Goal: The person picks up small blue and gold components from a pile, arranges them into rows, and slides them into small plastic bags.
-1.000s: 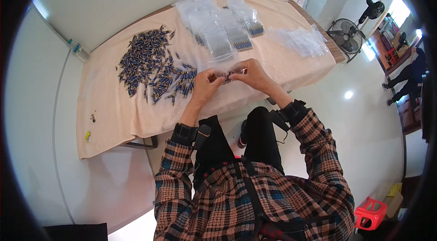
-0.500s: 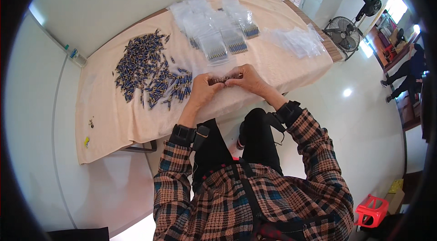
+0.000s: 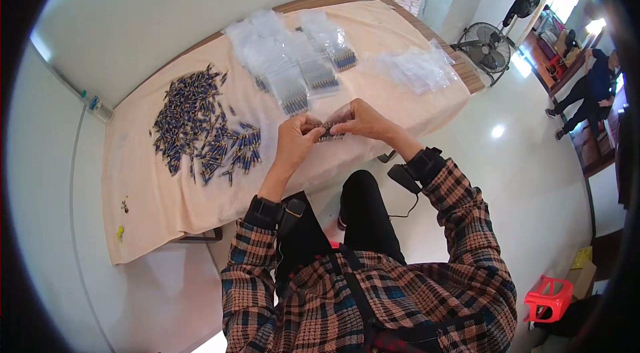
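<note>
holding a cluster of small dark parts [image 3: 331, 137] between left hand [image 3: 295, 141] and right hand [image 3: 367, 120], both pinched narrow and nearly meeting; cannot tell, at this size, whether bagged or loose. working above the near side of a table [image 3: 463, 66] covered with a peach cloth [image 3: 160, 213]. facing, just beyond both hands, several overlapping filled bags [image 3: 288, 90], clear, with blue-and-gold pieces lined up in rows near the closer ends. having on the left a broad heap of connectors [image 3: 183, 120], blue and gold, thinning into a looser spread toward the left hand. seeing flat bags [image 3: 413, 70], also clear, over to the right, near a black fan [image 3: 487, 50] on the floor past the table's end. wearing plaid sleeves [image 3: 460, 206] and black wrist straps [image 3: 263, 213].
</note>
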The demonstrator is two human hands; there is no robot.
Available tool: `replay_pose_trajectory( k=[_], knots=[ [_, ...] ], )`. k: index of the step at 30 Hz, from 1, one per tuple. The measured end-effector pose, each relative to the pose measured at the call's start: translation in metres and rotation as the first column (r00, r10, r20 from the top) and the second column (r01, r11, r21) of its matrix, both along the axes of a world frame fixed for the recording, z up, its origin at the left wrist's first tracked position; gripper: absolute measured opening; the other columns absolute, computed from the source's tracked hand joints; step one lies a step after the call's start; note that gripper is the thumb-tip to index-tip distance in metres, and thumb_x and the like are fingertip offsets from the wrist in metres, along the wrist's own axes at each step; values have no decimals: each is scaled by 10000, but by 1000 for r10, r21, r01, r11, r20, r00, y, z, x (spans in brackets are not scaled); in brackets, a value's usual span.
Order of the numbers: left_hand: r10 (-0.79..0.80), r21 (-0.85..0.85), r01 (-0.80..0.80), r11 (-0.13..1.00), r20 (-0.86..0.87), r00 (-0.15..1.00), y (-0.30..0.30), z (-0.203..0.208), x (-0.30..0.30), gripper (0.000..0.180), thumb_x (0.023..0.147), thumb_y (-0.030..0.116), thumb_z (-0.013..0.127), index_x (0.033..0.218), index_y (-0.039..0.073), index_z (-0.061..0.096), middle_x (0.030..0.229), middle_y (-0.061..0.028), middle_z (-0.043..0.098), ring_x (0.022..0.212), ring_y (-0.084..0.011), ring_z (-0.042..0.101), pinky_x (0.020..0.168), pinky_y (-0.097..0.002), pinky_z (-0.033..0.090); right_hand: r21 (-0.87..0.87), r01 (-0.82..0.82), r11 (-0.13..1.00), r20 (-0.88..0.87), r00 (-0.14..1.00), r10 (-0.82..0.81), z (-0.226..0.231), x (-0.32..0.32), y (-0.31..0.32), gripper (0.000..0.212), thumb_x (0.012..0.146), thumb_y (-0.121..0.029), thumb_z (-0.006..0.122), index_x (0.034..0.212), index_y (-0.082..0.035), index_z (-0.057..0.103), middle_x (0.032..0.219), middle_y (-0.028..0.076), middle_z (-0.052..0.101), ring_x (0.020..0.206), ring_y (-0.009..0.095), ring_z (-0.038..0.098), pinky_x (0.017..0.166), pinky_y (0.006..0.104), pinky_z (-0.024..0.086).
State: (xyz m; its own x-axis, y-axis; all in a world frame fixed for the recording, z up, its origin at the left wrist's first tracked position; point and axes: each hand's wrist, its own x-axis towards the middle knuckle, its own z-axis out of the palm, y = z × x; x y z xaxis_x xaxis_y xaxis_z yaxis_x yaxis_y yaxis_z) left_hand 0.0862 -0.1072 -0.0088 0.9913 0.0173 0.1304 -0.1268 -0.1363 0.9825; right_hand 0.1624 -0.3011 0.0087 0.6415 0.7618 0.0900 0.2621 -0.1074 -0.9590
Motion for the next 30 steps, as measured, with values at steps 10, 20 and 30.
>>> replay_pose_trajectory(
  k=[10, 20, 30],
  knots=[
    [-24, 89, 21, 996, 38, 999, -44, -9, 35, 61, 806, 12, 670, 866, 4, 674, 709, -21, 655, 644, -71, 589, 528, -214, 459, -198, 32, 980, 205, 979, 9, 10, 30, -37, 176, 756, -95, 748, 909, -8, 728, 718, 48, 695, 636, 72, 596, 598, 241, 485],
    [178, -67, -168, 984, 193, 965, -52, 5, 40, 240, 849, 8, 613, 1088, -10, 614, 901, -60, 617, 633, -84, 585, 532, -218, 455, -86, 191, 978, 188, 967, -172, 28, 95, -48, 187, 739, -118, 764, 896, -20, 736, 715, 44, 698, 643, 65, 595, 611, 246, 487],
    [24, -24, -23, 999, 28, 999, -48, -20, -46, 186, 888, -19, 553, 1057, -17, 632, 827, -46, 620, 657, -78, 568, 588, -217, 465, -18, 340, 940, 557, 784, -273, 9, 188, -13, 286, 738, -166, 767, 962, 2, 711, 845, 104, 716, 686, 146, 641, 676, 277, 517]
  ],
)
